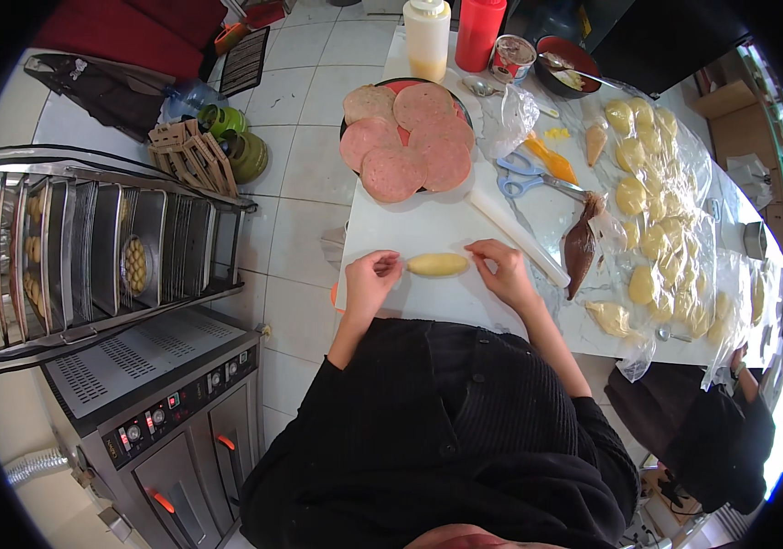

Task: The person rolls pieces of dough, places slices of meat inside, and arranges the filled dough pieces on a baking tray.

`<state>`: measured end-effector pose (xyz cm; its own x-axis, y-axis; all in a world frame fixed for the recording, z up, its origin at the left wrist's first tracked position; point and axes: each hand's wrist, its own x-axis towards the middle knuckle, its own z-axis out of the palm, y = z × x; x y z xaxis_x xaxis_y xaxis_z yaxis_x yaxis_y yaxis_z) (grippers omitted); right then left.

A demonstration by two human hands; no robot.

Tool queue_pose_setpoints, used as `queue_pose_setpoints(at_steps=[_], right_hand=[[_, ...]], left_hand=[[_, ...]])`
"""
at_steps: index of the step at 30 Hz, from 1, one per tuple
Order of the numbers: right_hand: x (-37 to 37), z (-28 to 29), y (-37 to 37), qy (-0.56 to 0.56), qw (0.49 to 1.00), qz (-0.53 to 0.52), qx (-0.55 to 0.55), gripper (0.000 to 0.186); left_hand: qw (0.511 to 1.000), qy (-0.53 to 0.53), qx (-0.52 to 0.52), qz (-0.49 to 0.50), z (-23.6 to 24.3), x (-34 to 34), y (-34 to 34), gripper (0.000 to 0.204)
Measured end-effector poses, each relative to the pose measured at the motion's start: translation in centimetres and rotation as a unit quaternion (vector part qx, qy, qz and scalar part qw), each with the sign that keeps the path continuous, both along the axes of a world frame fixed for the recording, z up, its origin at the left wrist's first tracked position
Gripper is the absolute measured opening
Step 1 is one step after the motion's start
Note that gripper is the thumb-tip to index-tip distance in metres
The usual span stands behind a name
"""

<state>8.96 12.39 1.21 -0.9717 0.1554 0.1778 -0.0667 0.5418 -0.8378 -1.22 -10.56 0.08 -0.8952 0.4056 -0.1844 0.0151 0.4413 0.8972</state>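
Note:
A pale yellow, spindle-shaped piece of dough (437, 264) lies crosswise on the white work surface in front of me. My left hand (374, 274) is closed in a pinch at its left tip. At the other tip is my right hand (503, 267), with thumb and forefinger drawn together and the other fingers curled. Just beyond the dough, a black-rimmed plate (470, 117) carries several round pink slices of meat (395, 173). A white roll (520, 238) lies slantwise past my right hand.
To the right lie blue-handled scissors (521, 174), a brown-filled piping bag (580, 247) and several dough balls (631, 196) under plastic. Squeeze bottles (426, 41) and a bowl (584, 55) stand at the back. A tray rack (108, 256) and an oven (163, 403) are left; another person (702, 430) is at right.

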Motion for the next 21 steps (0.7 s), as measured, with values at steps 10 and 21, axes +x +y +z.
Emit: queue_pose_setpoints(at_steps=[10, 21], right_hand=[[0.2, 0.6, -0.4, -0.047, 0.998, 0.018, -0.042, 0.030], [0.2, 0.2, -1.0, -0.007, 0.998, 0.043, 0.049, 0.041]], left_hand=[[0.995, -0.065, -0.036, -0.073, 1.2, 0.5, 1.1, 0.025], [0.984, 0.117, -0.028, -0.134, 0.4, 0.9, 1.6, 0.049]])
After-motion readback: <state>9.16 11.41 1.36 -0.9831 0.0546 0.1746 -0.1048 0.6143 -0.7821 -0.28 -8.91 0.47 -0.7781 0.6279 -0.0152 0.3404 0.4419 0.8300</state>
